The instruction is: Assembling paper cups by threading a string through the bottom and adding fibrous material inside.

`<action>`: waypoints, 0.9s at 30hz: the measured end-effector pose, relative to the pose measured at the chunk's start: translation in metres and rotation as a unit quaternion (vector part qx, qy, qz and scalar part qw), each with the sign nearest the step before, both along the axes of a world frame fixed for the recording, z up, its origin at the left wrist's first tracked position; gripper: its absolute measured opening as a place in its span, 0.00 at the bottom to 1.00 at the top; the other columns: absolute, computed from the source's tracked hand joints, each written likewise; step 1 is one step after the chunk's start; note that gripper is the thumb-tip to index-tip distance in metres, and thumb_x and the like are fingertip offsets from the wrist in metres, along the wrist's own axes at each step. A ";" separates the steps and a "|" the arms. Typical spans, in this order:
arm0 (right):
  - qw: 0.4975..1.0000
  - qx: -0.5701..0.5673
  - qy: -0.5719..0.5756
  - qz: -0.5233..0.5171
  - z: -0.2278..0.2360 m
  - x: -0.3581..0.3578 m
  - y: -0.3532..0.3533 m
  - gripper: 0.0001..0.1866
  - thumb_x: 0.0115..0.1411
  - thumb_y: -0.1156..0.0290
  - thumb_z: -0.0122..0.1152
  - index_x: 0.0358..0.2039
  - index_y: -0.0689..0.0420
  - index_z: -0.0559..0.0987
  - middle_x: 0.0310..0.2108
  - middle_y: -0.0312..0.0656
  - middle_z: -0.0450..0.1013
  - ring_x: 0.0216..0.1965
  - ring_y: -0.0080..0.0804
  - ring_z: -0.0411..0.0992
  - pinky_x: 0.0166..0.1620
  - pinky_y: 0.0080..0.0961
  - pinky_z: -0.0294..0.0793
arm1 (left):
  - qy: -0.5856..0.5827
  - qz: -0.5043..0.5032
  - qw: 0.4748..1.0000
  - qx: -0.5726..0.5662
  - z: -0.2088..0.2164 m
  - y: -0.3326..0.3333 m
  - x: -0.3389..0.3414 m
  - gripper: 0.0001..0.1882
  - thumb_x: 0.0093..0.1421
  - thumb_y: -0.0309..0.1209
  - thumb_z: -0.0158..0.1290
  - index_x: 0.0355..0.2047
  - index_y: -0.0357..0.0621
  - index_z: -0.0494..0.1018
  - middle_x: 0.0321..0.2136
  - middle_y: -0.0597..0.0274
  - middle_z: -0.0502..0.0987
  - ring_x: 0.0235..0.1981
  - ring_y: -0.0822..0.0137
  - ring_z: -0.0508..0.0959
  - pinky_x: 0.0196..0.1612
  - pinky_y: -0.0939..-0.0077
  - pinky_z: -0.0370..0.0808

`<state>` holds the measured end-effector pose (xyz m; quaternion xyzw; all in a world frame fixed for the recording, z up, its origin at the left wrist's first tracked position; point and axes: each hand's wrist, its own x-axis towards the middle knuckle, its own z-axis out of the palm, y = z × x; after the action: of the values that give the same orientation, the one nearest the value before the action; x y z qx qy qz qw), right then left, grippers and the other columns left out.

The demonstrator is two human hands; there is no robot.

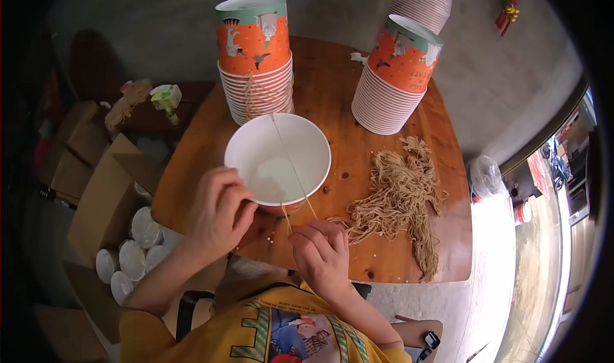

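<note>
A white-lined paper bucket [275, 146] stands at the table's near side with its mouth open toward me. My left hand [220, 209] has its fingers curled at the bucket's near-left rim, thumb against the side. A thin tan string [291, 162] crosses the bucket's mouth from the far rim, and another strand hangs over the near rim. Both strands lead to my right hand [322, 254], which is closed on them just in front of the bucket. To the right, a loose bundle of tan strings [403, 197] lies on the wooden table [332, 88].
Two tall stacks of orange paper buckets, one left [254, 50] and one right [396, 75], stand upside down behind, with a white stack [422, 2] farther back. Left of the table, a cardboard box [105, 203] holds several white-ended buckets. A clear plastic bag [486, 176] sits right.
</note>
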<state>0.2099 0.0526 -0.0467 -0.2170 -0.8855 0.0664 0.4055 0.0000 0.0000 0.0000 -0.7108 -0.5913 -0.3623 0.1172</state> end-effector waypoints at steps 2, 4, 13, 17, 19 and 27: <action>0.999 0.011 0.002 -0.037 0.002 0.001 0.000 0.17 0.45 0.78 0.62 0.38 0.51 0.77 0.40 0.31 0.74 0.44 0.32 0.71 0.47 0.31 0.67 | -0.116 0.070 0.991 0.023 -0.013 -0.006 0.020 0.11 0.55 0.20 0.56 0.36 0.41 0.67 0.37 0.56 0.67 0.39 0.55 0.71 0.43 0.66 0.70; 0.999 0.005 0.012 -0.051 0.001 -0.011 -0.017 0.17 0.45 0.79 0.62 0.38 0.51 0.77 0.40 0.31 0.74 0.43 0.32 0.71 0.46 0.29 0.67 | -0.297 0.021 0.949 -0.102 -0.011 -0.021 0.030 0.08 0.58 0.21 0.54 0.38 0.39 0.68 0.37 0.57 0.67 0.37 0.65 0.73 0.42 0.75 0.70; 0.999 -0.003 0.013 -0.034 0.000 -0.012 -0.017 0.17 0.46 0.78 0.60 0.39 0.52 0.76 0.35 0.33 0.72 0.33 0.33 0.68 0.37 0.27 0.69 | -0.790 -0.182 0.515 -0.279 -0.042 -0.005 0.041 0.07 0.65 0.27 0.50 0.41 0.40 0.74 0.38 0.65 0.77 0.41 0.76 0.73 0.45 0.81 0.68; 0.996 -0.079 0.044 0.006 0.007 -0.011 -0.020 0.15 0.46 0.85 0.59 0.35 0.55 0.75 0.32 0.38 0.72 0.30 0.38 0.68 0.36 0.31 0.70 | -0.806 -0.197 0.487 -0.273 -0.047 -0.004 0.042 0.07 0.64 0.27 0.50 0.40 0.39 0.74 0.37 0.64 0.77 0.39 0.76 0.74 0.44 0.81 0.69; 0.995 -0.092 0.040 0.017 0.008 -0.008 -0.020 0.14 0.46 0.85 0.59 0.34 0.55 0.75 0.32 0.38 0.72 0.30 0.39 0.68 0.35 0.31 0.70 | -0.814 -0.188 0.477 -0.272 -0.045 -0.003 0.042 0.07 0.64 0.28 0.51 0.40 0.39 0.75 0.36 0.64 0.77 0.38 0.76 0.74 0.43 0.81 0.69; 0.995 -0.069 -0.005 0.076 0.012 -0.003 -0.019 0.11 0.46 0.78 0.60 0.32 0.52 0.74 0.27 0.36 0.66 0.29 0.35 0.66 0.33 0.30 0.70 | -0.794 -0.163 0.520 -0.267 -0.033 0.004 0.030 0.07 0.65 0.32 0.51 0.36 0.43 0.75 0.32 0.66 0.76 0.34 0.75 0.74 0.41 0.81 0.69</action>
<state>0.2068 0.0340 -0.0350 -0.1774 -0.8947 0.1570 0.3787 0.0300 0.0040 -0.0326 -0.2099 -0.3816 -0.6143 -0.6580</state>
